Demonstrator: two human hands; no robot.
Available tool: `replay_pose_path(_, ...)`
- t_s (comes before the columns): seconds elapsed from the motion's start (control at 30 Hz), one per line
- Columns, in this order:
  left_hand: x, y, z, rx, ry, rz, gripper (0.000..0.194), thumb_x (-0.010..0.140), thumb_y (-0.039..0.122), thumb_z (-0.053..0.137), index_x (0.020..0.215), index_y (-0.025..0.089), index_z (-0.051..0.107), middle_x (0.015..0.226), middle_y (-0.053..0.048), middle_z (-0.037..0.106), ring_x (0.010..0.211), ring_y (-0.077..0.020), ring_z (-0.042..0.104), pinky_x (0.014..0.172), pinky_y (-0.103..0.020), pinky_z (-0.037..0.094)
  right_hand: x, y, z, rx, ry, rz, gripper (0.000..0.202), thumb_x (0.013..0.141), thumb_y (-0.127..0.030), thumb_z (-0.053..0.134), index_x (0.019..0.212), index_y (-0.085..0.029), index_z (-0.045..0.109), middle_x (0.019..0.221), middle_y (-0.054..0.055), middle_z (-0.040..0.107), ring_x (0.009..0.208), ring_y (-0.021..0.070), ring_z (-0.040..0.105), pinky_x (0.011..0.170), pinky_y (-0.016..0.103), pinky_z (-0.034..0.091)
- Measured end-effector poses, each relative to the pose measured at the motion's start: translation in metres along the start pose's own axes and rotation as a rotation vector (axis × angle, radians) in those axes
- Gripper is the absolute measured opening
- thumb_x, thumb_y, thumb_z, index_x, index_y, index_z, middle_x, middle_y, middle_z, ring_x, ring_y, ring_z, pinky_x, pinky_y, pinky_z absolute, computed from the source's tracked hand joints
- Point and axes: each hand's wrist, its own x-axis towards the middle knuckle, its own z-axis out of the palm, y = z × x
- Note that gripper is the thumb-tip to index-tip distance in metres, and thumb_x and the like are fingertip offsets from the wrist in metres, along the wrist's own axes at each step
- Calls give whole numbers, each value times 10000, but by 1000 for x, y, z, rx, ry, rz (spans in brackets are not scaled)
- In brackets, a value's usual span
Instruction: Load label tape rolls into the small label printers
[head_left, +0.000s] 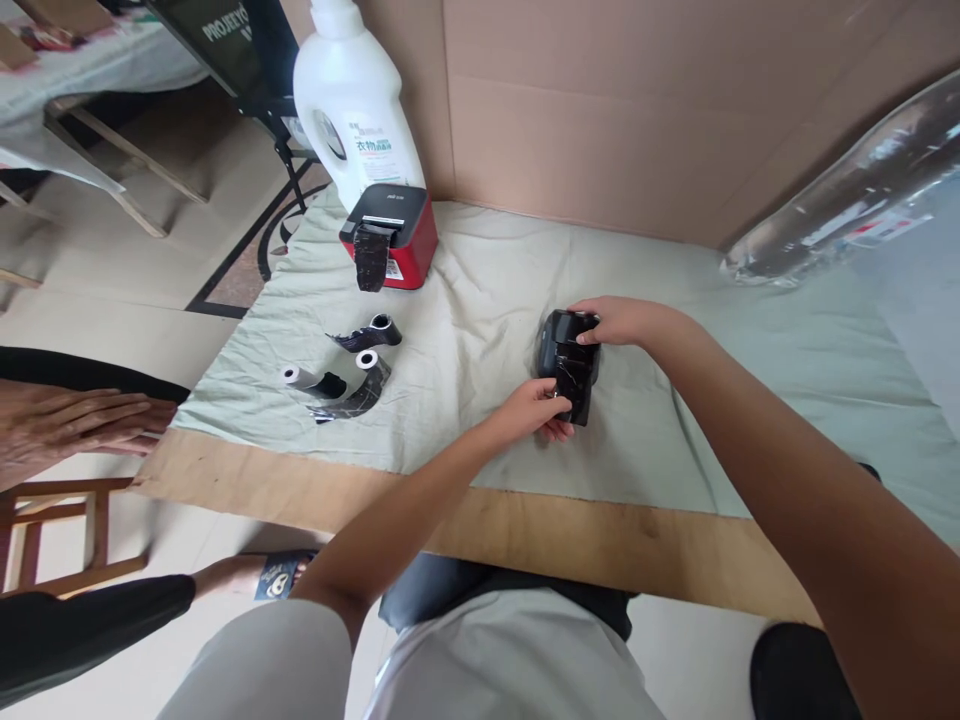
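Near the front edge of the table [622, 535], a little right of its middle, a black device [562, 328] lies on the pale green cloth [472, 300], with a shiny, creased black strip [574, 375] running from its top toward that edge. The left hand [538, 408] pinches the near end of the strip at its left side, thumb above and the other fingers partly hidden below. The right hand [609, 322] grips the far right corner of the device, thumb on its top and fingers bent along the far side. Toward the back left corner of the table stands a red-and-black box [412, 258], a second black strip [371, 262] hanging from its slot, and just behind it a white jug [367, 105] with a printed label. Between this box and the front left corner lie three small rolls: a black roll [382, 328] with a ragged tail, then nearer the front edge a curling roll [369, 388] and a white-ended roll [301, 379], close together. A plastic-wrapped brown bundle [840, 195] lies at the back right corner, and cardboard [570, 110] rises along the back edge. Just off the front left corner, another person's hands [90, 420] rest one over the other.
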Motion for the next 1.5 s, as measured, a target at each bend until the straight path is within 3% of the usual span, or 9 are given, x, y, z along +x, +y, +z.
replay_pose_path(0.17,-2,2,4,14,31,-11,118,911,174,614,823,191,537,629,-22,712,529,-125,677,546,-211,537,4,-1,1,-86,-18,44,580,795,-357,815,1364,-298,715,1293,97,759,1051,328,729,863,432,572)
replay_pose_path(0.33,-6,5,8,11,57,-20,148,932,156,604,824,192,510,611,-13,698,519,-117,667,557,-206,543,-3,-12,-3,-157,-57,135,676,836,-421,772,1481,-282,627,1246,119,773,877,277,747,758,389,588)
replay_pose_path(0.47,-7,4,9,12,48,-3,149,947,155,583,827,191,503,622,-12,699,529,-119,669,566,-213,551,-13,-32,-8,-135,-140,274,741,903,-391,704,1602,-272,489,1314,142,743,927,285,748,806,403,588)
replay_pose_path(0.63,-3,1,6,16,32,7,147,949,167,579,835,195,491,629,-8,704,529,-113,672,573,-207,550,-19,-43,-11,-97,-167,318,769,909,-400,703,1625,-281,445,1308,148,740,961,300,741,802,416,597)
replay_pose_path(0.87,-5,4,8,30,14,-10,165,962,129,551,826,193,484,624,-4,703,507,-108,658,563,-209,537,-22,-46,-15,25,-177,349,775,861,-368,785,1579,-294,503,1265,132,753,979,314,755,849,464,627)
replay_pose_path(1.1,-7,1,14,63,-8,6,131,953,113,556,850,184,515,626,11,694,535,-97,657,593,-201,535,-17,-33,-10,170,-160,323,856,798,-457,831,1569,-257,518,1247,171,752,849,331,768,736,510,667)
replay_pose_path(1.3,-1,-12,10,55,-34,27,95,935,153,572,851,186,542,668,2,713,568,-101,673,600,-209,551,-22,-21,-11,41,-45,200,770,803,-488,821,1507,-266,606,1457,128,664,1170,371,716,947,533,640)
replay_pose_path(1.37,-1,-13,10,27,-46,20,95,931,160,566,844,189,541,676,1,716,579,-109,680,597,-221,562,-19,-19,-13,-6,-19,164,806,773,-528,842,1500,-264,616,1473,133,656,1195,381,707,993,539,625)
replay_pose_path(1.5,-4,-11,11,-20,-51,10,86,918,161,563,839,190,547,674,4,711,601,-116,686,600,-229,572,-9,-24,-17,30,-83,194,844,724,-588,864,1473,-273,636,1414,145,693,1084,388,748,833,513,683)
